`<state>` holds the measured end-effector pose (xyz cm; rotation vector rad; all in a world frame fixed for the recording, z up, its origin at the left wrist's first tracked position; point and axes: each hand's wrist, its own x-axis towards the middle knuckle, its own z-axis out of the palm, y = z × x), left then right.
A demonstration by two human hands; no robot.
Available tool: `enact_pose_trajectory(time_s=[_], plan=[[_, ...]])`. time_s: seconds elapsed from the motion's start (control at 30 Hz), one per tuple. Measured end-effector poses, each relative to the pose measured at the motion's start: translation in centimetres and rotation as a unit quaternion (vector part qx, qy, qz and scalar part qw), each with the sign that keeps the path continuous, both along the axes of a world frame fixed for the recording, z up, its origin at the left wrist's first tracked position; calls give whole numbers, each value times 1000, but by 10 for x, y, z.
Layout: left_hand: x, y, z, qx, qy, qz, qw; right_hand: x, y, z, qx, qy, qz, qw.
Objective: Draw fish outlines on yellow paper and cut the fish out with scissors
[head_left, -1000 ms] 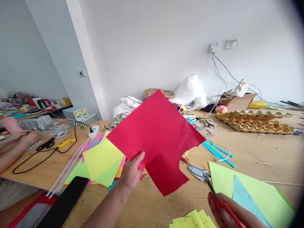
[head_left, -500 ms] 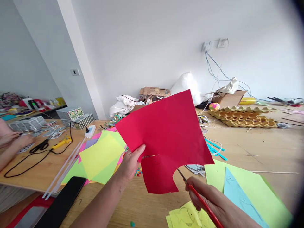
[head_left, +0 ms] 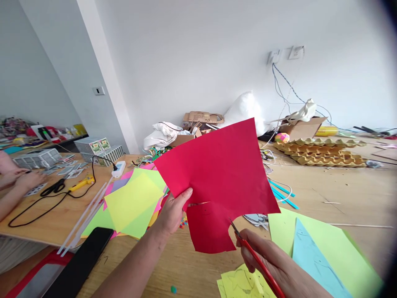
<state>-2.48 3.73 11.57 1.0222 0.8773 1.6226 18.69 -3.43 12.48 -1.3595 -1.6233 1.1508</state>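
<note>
My left hand [head_left: 175, 209] grips a large sheet of red paper [head_left: 220, 169] by its lower left side, thumb on top, and the sheet is raised above the table. A slit runs inward beside my thumb, and a curved notch is cut into the lower right edge, so a flap hangs at the bottom. Red-handled scissors [head_left: 259, 260] are in my right hand [head_left: 263, 252]. Their blade tips are at the notch's edge. Below lie yellow paper pieces with pencil drawings [head_left: 242, 283]; to the right, a blue paper triangle [head_left: 316, 256] rests on light green paper [head_left: 338, 244].
Coloured sheets [head_left: 133, 203] and a black phone-like slab [head_left: 80, 260] lie to the left. Beyond them are a yellow glue gun [head_left: 82, 182], black scissors [head_left: 53, 188] and another person's hands [head_left: 27, 180]. Egg trays [head_left: 322, 153] stand at the back right.
The scissors in my right hand have moved slightly left, and their tips are now farther into the notch. The view has shifted a little; my left hand keeps its grip on the sheet.
</note>
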Motion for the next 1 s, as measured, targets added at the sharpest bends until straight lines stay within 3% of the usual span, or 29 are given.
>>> enact_pose_trajectory(time_s=[0.1,0.4,0.63,0.8,1.0], plan=[[2,-1,-1,-8,10,-8,1000,-2,-2,2,25,1,-28,999],[3,-2,0,-3,21,-3,1000,7,8,-9,15,-112,78,990],[5,-2,-5,-16,31,-29,999,7,6,-15,22,-129,82,988],[7,-6,-3,-14,57,-39,998,5,11,-16,-20,-133,138,981],[8,-4,-9,-10,27,-60,998,8,12,-22,-16,-163,130,978]])
